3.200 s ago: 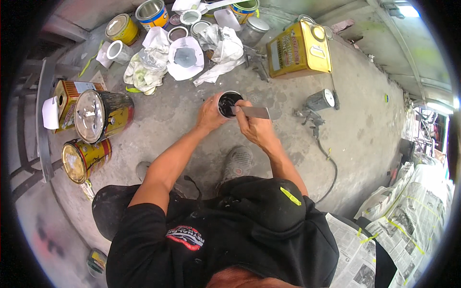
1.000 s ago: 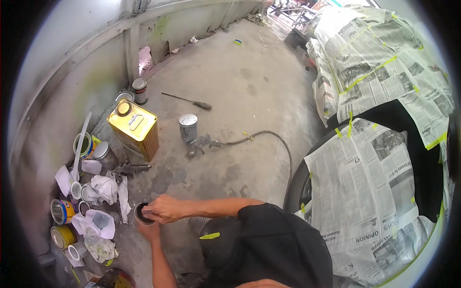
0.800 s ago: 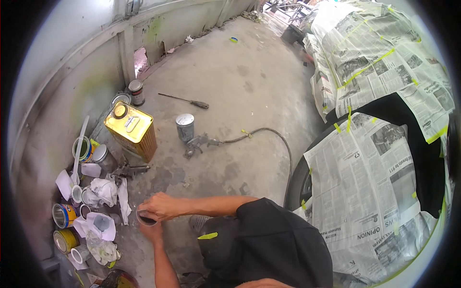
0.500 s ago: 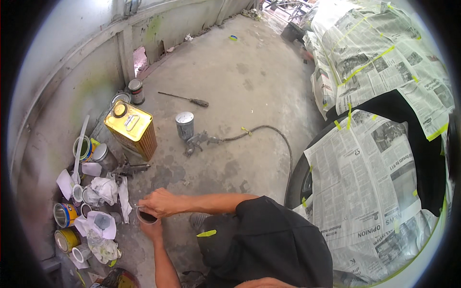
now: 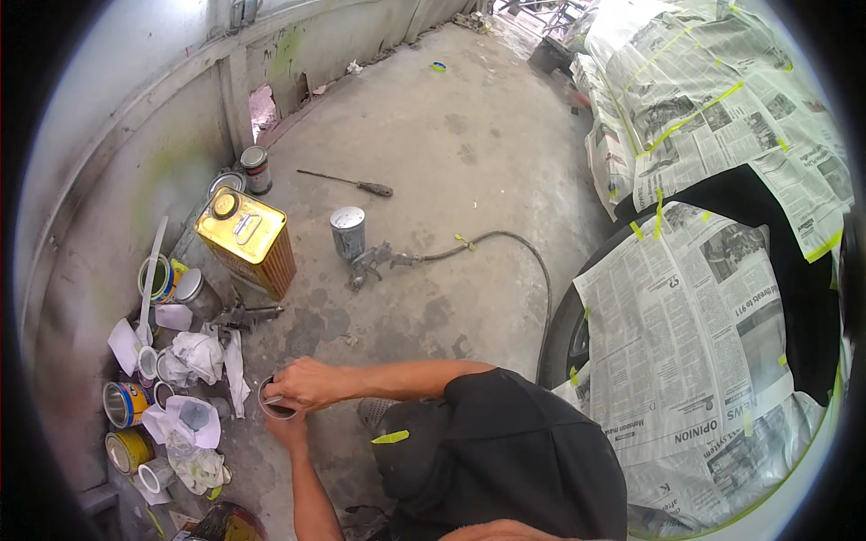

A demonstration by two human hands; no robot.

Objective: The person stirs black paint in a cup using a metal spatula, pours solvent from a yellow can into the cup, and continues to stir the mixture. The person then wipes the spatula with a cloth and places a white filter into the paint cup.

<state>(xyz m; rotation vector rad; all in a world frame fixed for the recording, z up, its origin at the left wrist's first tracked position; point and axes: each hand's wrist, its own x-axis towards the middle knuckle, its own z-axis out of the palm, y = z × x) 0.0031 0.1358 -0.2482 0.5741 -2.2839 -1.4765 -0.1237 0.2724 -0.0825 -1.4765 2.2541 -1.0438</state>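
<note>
My left hand (image 5: 290, 431) is wrapped round a small cup (image 5: 265, 397) with dark contents, low over the floor. Over the cup's mouth, my right hand (image 5: 305, 382) is closed in a pinch, its fingertips at the rim. A thin stick (image 5: 274, 399) seems to run from those fingers into the cup; most of it is hidden. To the left of the cup lie crumpled white rags (image 5: 194, 356) and paper, with a spray gun (image 5: 248, 316) just behind them.
A yellow metal can (image 5: 245, 236) stands ahead, with paint tins (image 5: 124, 404) along the left wall. Another spray gun (image 5: 350, 233) with a grey cup trails a hose (image 5: 514, 236). A screwdriver (image 5: 347, 183) lies beyond. On the right, newspaper (image 5: 677, 325) covers a vehicle and its wheel.
My right hand has shifted slightly at the cup's mouth, and the stick now lies at a different angle. My left hand keeps its hold on the cup.
</note>
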